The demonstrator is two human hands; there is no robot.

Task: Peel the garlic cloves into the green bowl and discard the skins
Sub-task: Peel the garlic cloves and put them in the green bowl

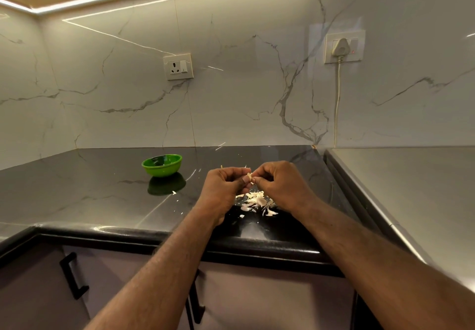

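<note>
A garlic clove (249, 175) is held above the dark countertop between both hands. My left hand (223, 188) grips it from the left with curled fingers and thumb. My right hand (280, 183) pinches its skin from the right. Below the hands lies a pile of pale garlic skins (257, 202) on the counter. The green bowl (162, 165) stands to the left, further back, apart from both hands; its contents are hard to make out.
The black countertop (102, 188) runs to a marble-patterned wall with a socket (178, 66) and a plugged-in cable (338, 93). A raised grey surface (411, 175) borders the right. A few skin flakes (174, 193) lie near the bowl. Cabinet handles (73, 275) sit below the front edge.
</note>
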